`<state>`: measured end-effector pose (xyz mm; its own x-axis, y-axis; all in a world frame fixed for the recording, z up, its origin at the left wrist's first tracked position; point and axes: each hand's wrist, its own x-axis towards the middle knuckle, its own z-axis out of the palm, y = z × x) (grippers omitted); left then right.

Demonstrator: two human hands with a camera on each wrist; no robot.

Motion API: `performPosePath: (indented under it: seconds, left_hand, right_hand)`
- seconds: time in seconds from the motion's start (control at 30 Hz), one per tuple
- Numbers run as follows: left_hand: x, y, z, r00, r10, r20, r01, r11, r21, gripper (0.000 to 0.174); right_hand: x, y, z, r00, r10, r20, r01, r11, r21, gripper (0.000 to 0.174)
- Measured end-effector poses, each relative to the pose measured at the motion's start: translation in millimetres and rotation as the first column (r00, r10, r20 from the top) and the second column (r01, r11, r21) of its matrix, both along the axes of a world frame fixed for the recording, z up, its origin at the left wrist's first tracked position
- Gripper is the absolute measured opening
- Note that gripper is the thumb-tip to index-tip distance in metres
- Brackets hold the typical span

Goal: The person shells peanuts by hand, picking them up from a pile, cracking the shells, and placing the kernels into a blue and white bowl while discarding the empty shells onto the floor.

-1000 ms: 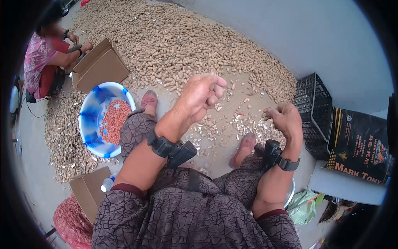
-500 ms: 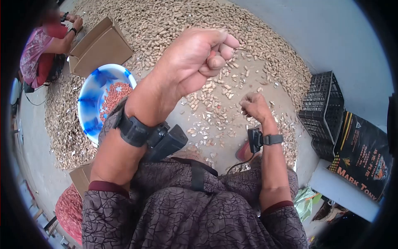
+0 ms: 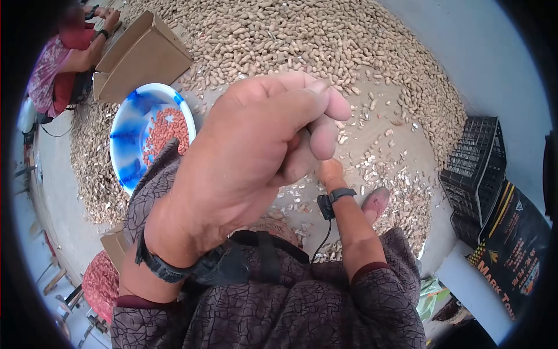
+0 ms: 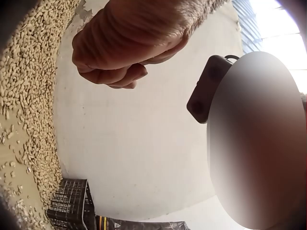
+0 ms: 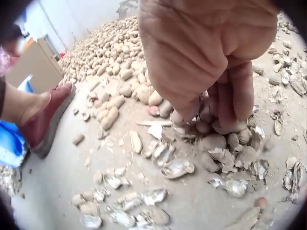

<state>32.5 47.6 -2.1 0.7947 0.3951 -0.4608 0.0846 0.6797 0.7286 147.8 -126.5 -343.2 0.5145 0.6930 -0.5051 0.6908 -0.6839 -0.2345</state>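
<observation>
Raised close to the head camera, the left hand [image 3: 250, 139] has its fingers curled toward the thumb; no held thing shows. In the left wrist view that hand [image 4: 136, 40] is in front of a pale wall, fingers bent. Down at the floor, the right hand [image 3: 331, 173] is partly hidden behind the left one. The right wrist view shows the right hand [image 5: 206, 57] with thumb and fingertips bent round peanuts [image 5: 211, 142] among broken shells [image 5: 177, 168]. Its fingertips partly cover them.
A large peanut heap [image 3: 279, 35] spreads across the floor. Left are a blue-white basin [image 3: 125, 154] with red kernels, a cardboard box [image 3: 142, 61] and another person [image 3: 67, 64] crouching. Right are black crates [image 3: 472, 166] and a black printed sack [image 3: 514, 250] by the wall.
The left hand has risen much nearer the head camera. The right hand has moved inward and down to the floor. The head view has shifted, and the crates now appear farther right.
</observation>
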Motion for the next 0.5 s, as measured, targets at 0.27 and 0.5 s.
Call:
performPosePath:
  seconds: [0.27, 0.5]
  left_hand:
    - [2.2, -4.1, 2.5, 1.000, 0.001, -0.031, 0.000, 0.999, 0.047, 0.022]
    - [1.7, -5.3, -0.6, 1.000, -0.030, -0.002, 0.030, 0.994, 0.102, 0.021]
  right_hand:
    - [9.9, -10.0, 25.4, 0.765, -0.366, -0.531, 0.441, 0.897, 0.017, 0.019]
    - [46.8, -42.6, 41.3, -0.076, -0.171, -0.982, 0.810, 0.564, -0.161, 0.022]
